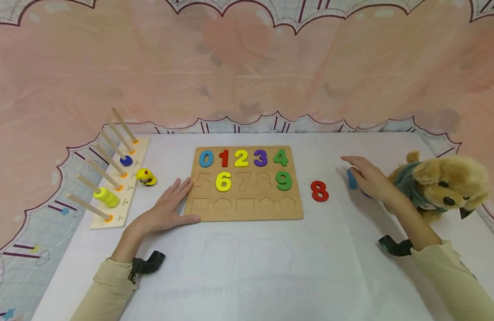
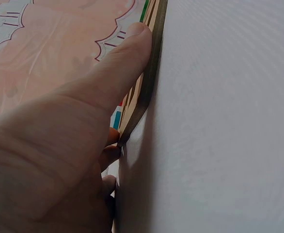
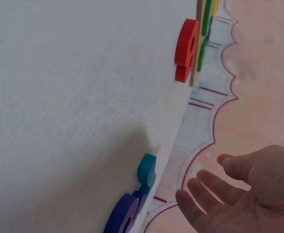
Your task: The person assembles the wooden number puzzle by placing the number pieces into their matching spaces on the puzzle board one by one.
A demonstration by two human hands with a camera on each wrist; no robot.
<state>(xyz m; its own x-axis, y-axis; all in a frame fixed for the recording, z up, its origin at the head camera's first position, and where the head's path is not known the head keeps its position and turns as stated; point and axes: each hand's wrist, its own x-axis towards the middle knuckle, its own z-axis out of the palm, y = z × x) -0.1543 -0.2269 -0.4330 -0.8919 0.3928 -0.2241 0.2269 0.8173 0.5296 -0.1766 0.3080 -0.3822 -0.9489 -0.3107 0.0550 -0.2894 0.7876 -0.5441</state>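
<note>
My left hand (image 1: 164, 209) lies at the left edge of a wooden number board (image 1: 247, 216), fingers straight and thumb along the near corner. In the left wrist view the thumb (image 2: 125, 60) touches the board's edge. Over to the right, my right hand (image 1: 371, 178) hovers with loosely bent fingers and nothing in them. Below it lie a blue number piece (image 1: 351, 179) and a purple one (image 3: 121, 213), both partly covered in the head view; which numbers they are I cannot tell. A red 8 (image 1: 319, 191) lies between this hand and the board.
The board carries 0 to 4, a yellow 6 (image 1: 223, 182) and a green 9 (image 1: 284, 180). At left stands a peg stand (image 1: 126, 196) with yellow and blue rings, beside a small yellow toy (image 1: 146, 177). A plush dog (image 1: 447, 187) sits behind my right forearm.
</note>
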